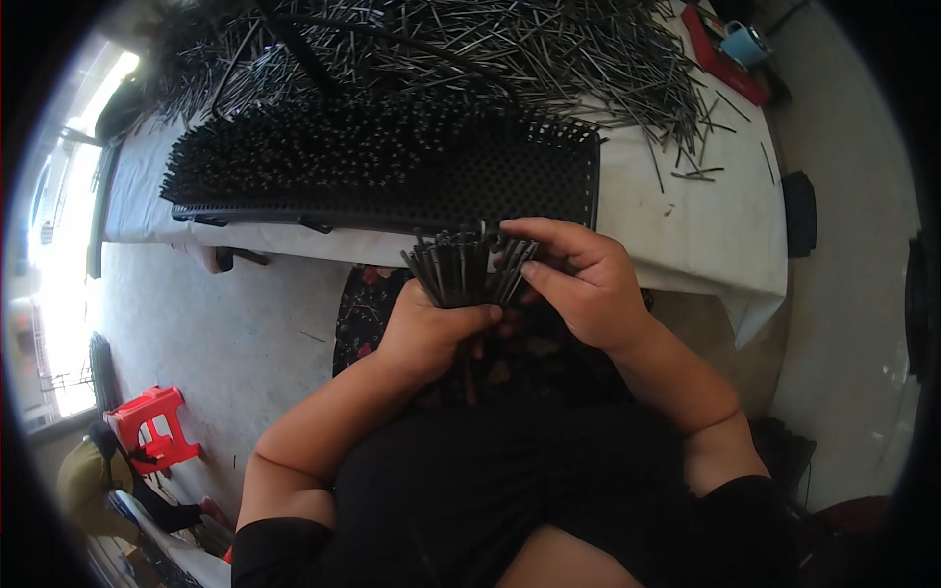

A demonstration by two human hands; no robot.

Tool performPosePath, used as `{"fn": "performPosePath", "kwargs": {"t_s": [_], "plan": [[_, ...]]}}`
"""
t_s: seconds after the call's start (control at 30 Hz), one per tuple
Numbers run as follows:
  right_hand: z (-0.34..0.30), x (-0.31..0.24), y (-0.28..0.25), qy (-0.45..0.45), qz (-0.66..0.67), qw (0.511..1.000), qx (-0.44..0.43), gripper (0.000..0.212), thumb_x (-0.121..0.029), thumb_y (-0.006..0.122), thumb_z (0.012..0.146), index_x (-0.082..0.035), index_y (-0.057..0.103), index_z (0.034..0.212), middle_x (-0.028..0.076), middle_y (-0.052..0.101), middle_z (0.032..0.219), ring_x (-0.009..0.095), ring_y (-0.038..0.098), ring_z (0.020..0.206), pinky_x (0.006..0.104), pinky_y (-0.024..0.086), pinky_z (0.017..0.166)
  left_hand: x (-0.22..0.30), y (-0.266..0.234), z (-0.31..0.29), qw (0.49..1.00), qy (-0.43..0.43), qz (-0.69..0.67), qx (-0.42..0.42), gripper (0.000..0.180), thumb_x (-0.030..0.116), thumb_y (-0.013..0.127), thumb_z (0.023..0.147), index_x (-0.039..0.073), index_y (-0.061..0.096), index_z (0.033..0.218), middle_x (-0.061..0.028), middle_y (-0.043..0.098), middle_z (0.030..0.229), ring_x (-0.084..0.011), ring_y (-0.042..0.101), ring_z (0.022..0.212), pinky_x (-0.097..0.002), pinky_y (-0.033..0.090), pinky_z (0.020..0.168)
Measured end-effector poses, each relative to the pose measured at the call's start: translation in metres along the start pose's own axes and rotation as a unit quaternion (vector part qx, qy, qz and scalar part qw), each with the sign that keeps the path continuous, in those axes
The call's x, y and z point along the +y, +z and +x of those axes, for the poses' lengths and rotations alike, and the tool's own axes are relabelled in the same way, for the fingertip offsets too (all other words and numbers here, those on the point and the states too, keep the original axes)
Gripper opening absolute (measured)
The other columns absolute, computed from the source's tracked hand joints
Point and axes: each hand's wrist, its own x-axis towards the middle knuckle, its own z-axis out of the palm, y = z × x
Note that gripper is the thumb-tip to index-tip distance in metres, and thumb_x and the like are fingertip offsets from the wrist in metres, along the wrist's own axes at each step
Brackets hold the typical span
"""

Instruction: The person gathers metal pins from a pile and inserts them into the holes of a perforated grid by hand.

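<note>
My left hand (420, 338) is wrapped round a bundle of thin black rods (454, 272), which stand up out of the fist and fan apart at the top. My right hand (594, 284) is at the bundle's right side, thumb and forefinger closed about a few of the rods there. Its other fingers are curled and partly hidden. Just beyond both hands is a black perforated tray (524, 181) on the table. Many similar rods (304, 152) stand upright, packed close in its left and middle part, while its right part shows bare holes.
A large heap of loose black rods (578, 59) covers the back of the white-covered table (676, 230). A dark metal frame (299, 44) rises over the tray. A red box (723, 54) and a blue cup (745, 44) are at the back right. A red stool (157, 429) stands at left.
</note>
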Motion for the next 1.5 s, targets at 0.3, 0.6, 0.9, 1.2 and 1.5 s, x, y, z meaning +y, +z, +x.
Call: {"fn": "performPosePath", "kwargs": {"t_s": [0.3,0.6,0.9,1.2,1.5], "plan": [[-0.006,0.008,-0.002,-0.005,-0.067,0.998,0.013,0.032,0.001,0.066,0.086,0.001,0.060,0.118,0.008,0.069,0.095,0.010,0.065,0.085,0.0239,0.052,0.074,-0.002,0.006,-0.001,0.999,-0.025,0.037,0.015,0.019,-0.001,0.065,0.084,0.000,0.065,0.102,-0.0078,0.068,0.089,-0.0165,0.067,0.073,-0.0251,0.054,0.053],[-0.001,0.009,-0.006,-0.020,-0.053,0.998,0.013,0.032,0.006,0.064,0.087,0.001,0.059,0.119,0.005,0.067,0.097,0.007,0.062,0.084,0.0201,0.051,0.071,0.002,0.006,0.003,0.998,-0.037,0.020,0.036,0.021,-0.001,0.066,0.084,0.000,0.065,0.105,-0.0071,0.067,0.090,-0.0177,0.068,0.075,-0.0284,0.058,0.058],[0.000,0.011,-0.002,-0.014,-0.041,0.999,0.022,0.037,0.004,0.065,0.088,0.000,0.059,0.124,0.006,0.069,0.102,0.008,0.063,0.084,0.0207,0.052,0.071,0.008,0.009,0.004,0.993,-0.054,0.088,0.054,0.023,0.001,0.069,0.082,0.000,0.065,0.105,-0.0059,0.068,0.090,-0.0141,0.067,0.077,-0.0268,0.058,0.058],[0.003,0.012,-0.006,0.015,-0.014,1.000,0.021,0.026,0.004,0.064,0.089,0.000,0.062,0.114,0.007,0.069,0.097,0.008,0.064,0.083,0.0205,0.053,0.070,0.006,0.008,0.004,0.996,-0.026,0.070,0.046,0.028,-0.004,0.067,0.082,0.000,0.061,0.110,-0.0092,0.066,0.092,-0.0208,0.068,0.075,-0.0308,0.060,0.060],[0.016,-0.004,-0.032,0.001,0.079,0.994,0.070,0.018,0.000,0.065,0.090,0.000,0.062,0.107,0.011,0.071,0.094,0.013,0.068,0.086,0.0218,0.055,0.072,0.005,0.001,0.006,0.998,-0.031,0.021,0.053,0.024,-0.003,0.065,0.083,-0.003,0.059,0.107,-0.0143,0.067,0.093,-0.0272,0.070,0.078,-0.0349,0.060,0.062]]}}
